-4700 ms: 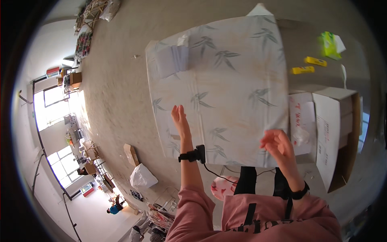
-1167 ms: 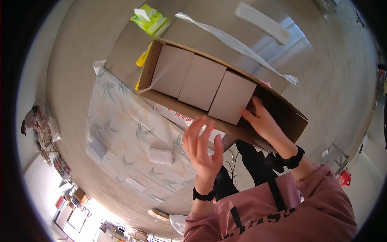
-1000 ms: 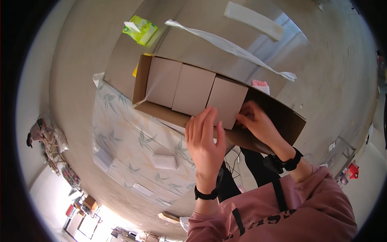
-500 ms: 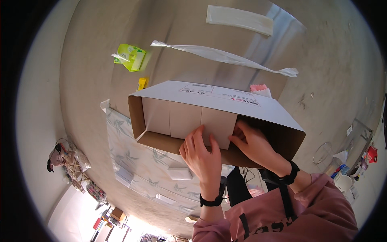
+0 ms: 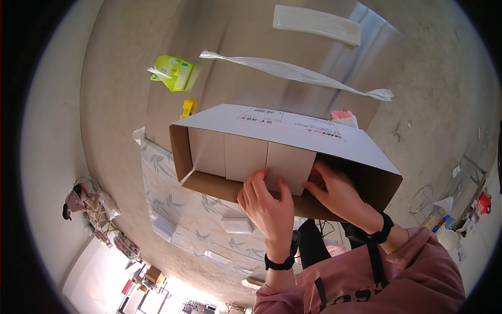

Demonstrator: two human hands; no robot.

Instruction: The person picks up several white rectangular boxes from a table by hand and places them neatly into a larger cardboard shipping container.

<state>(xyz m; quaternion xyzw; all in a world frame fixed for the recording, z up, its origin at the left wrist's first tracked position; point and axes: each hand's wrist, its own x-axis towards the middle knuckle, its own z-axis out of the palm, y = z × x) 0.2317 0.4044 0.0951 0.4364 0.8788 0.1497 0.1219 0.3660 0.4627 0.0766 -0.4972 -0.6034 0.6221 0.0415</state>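
A large open carton (image 5: 308, 130), white outside and brown inside, lies in front of me with its opening towards me. Three plain white boxes stand side by side in its left and middle part: a left box (image 5: 207, 152), a middle box (image 5: 246, 158) and a right box (image 5: 291, 165). My left hand (image 5: 267, 203) is open, its spread fingertips resting on the faces of the middle and right boxes. My right hand (image 5: 337, 191) reaches into the carton's dark right part. Its thumb and bent fingers are apart, touching the right box's edge; some fingertips are in shadow.
Beyond the carton lie a green packet (image 5: 172, 72), a yellow object (image 5: 188, 109), a twisted clear plastic strip (image 5: 298, 75), a folded white piece (image 5: 316, 24) and a pink item (image 5: 341, 115). A leaf-patterned cloth (image 5: 204, 209) with several small white boxes is at the lower left.
The whole view has shifted slightly, so the carton and table things sit a little further right. My hands stay at the same boxes, with little visible change.
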